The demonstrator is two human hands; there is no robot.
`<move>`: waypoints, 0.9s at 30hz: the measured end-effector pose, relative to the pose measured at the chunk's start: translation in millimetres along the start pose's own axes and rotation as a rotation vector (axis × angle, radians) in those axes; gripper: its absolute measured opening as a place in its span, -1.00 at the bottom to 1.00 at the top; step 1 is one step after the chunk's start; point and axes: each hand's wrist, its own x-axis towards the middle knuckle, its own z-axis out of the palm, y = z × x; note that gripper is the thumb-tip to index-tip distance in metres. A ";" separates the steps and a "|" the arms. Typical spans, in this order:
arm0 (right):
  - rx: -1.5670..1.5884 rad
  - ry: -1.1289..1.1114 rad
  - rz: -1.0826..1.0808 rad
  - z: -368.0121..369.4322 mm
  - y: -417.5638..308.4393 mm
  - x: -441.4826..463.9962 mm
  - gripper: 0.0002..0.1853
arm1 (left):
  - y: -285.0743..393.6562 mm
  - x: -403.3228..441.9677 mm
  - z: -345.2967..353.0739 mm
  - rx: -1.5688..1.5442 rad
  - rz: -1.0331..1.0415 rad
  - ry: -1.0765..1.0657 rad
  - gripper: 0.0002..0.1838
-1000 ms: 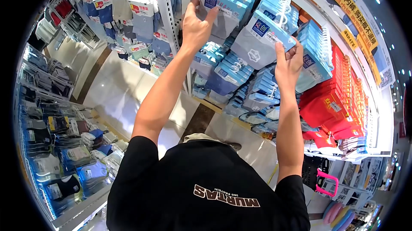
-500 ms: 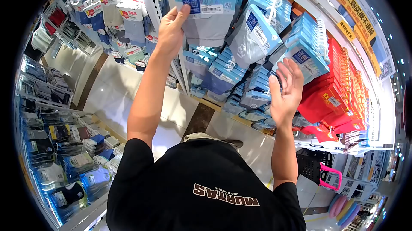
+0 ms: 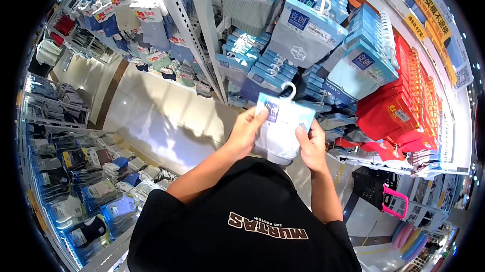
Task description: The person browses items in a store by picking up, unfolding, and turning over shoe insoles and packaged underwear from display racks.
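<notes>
A light-coloured pack of underwear (image 3: 280, 130) with a blue card header and a white hook is held low in front of my chest. My left hand (image 3: 245, 133) pinches the left end of its card, thumb on the dark blue label. Closed on the card's right end is my right hand (image 3: 313, 145), thumb on the front. The pack is off the rack and tilted slightly. Beyond it hang rows of similar packs, with a front grey pack (image 3: 308, 32), a ribbed pack (image 3: 247, 9) and a pale pack (image 3: 362, 72).
Red packs (image 3: 396, 103) hang to the right above a black basket (image 3: 371, 186) with a pink handle. A white perforated post (image 3: 189, 29) stands left of the blue packs. At lower left is a bin of folded packs (image 3: 93, 188). Tiled floor (image 3: 151, 115) lies between.
My left hand has come down from the upper rack, and my right hand has moved left and closed. Both now grip one pack at chest height.
</notes>
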 end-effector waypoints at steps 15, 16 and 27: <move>-0.244 0.415 -0.068 -28.6 30.0 -33.9 -0.64 | -23.8 -2.3 7.1 0.165 -0.167 -0.073 -0.69; -0.373 0.373 -0.092 -31.2 24.0 -39.3 -0.65 | -24.6 -1.0 8.1 0.165 -0.170 -0.061 -0.70; -0.452 0.274 -0.156 -10.3 21.5 -48.3 -0.84 | -22.5 0.8 31.9 0.188 -0.268 -0.184 -0.36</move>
